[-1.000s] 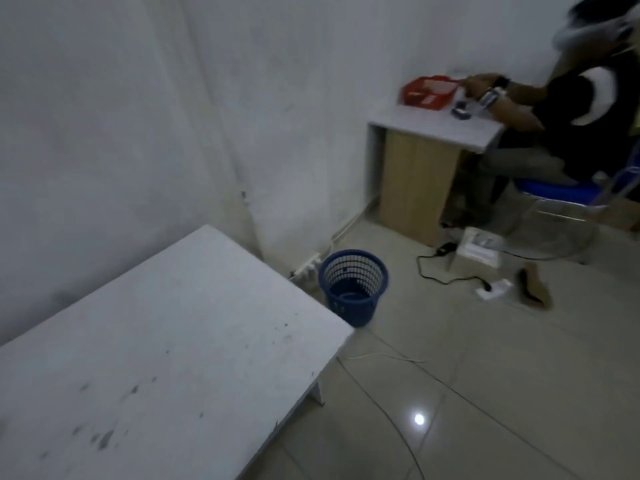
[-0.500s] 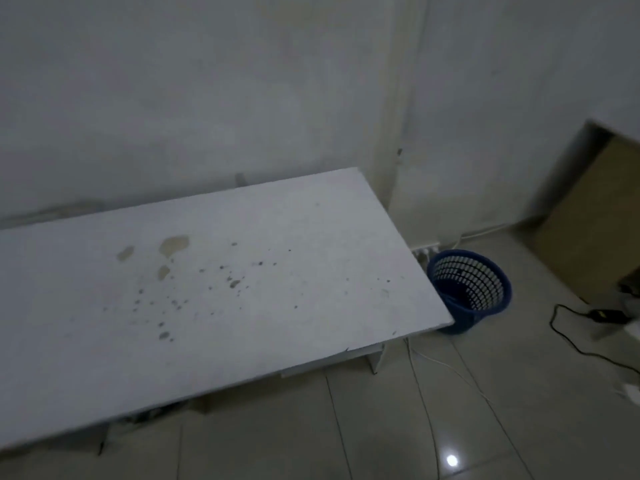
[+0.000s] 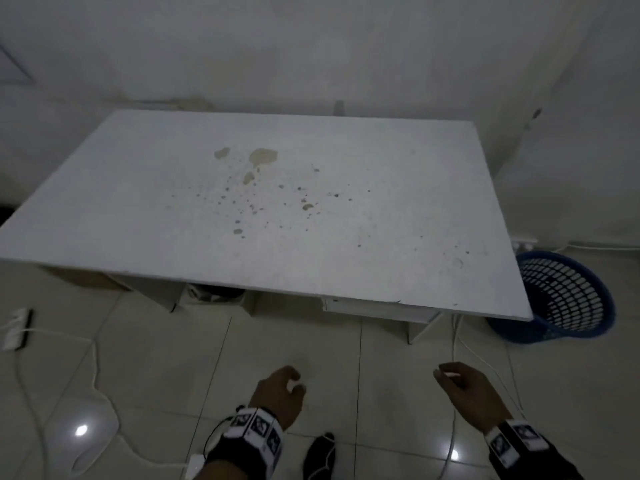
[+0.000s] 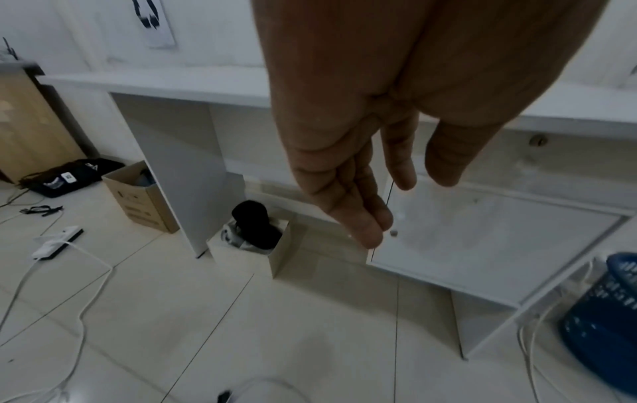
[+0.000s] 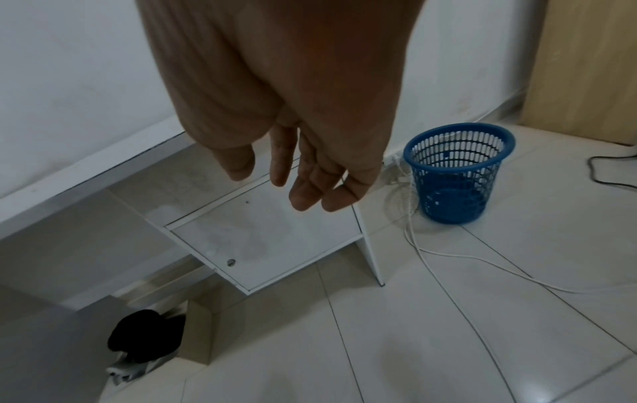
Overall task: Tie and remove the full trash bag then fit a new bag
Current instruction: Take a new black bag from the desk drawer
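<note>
Both the left hand (image 3: 278,393) and the right hand (image 3: 465,393) were held loose and empty above the tiled floor, nothing yet being needed; the blue mesh wastebasket (image 5: 456,171), seemingly unlined, was stood beside the desk (image 3: 277,209), well apart; no trash bag could be identified.

No legible text is showing anywhere; printing on the cardboard box (image 4: 137,196) and a label on the black bag (image 4: 69,177) are blurring beyond reading.

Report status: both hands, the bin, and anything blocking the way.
Left hand and right hand empty, fingers relaxed. Blue basket on the floor beside the white table, no bag in it. White cable trails across the tiles near it.
</note>
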